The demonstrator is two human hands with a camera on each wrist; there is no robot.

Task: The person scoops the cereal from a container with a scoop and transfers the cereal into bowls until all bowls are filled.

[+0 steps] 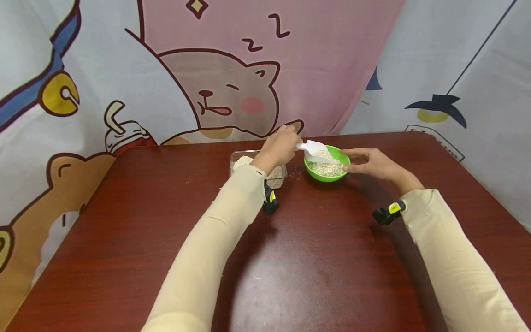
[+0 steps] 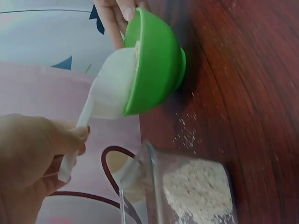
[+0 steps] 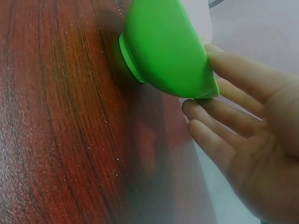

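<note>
- The near half of the table point(image 1: 290, 258) lies bare of objects, with only the two sleeved forearms crossing it — plenty of room there for drawing the elbows back.
- The right hand point(image 1: 373, 163) has its fingers straight and relaxed, fingertips against the right rim of the bowl point(image 1: 332, 175); it clasps nothing, only steadies. In my judgement that light touch is right: enough to stop the bowl sliding, not so much that it tips.
- The left hand point(image 1: 279, 146) pinches the handle of the scoop point(image 1: 315, 150), fingers curled round it. The scoop's mouth sits over the bowl's left rim, touching it in the left-wrist view.
- The bowl stands upright on its foot, partly filled with pale oats. To pour well, I would tilt the scoop slowly and keep its lip inside the rim; stray flakes already speckle the wood between bowl and tub point(image 1: 258, 167).
- The tub, clear and holding more oats, is just left of the bowl — a short, low path between them.
- Beyond both, the far table edge meets a cartoon cloth point(image 1: 232, 69); little room that way, so movement is best kept sideways.
</note>
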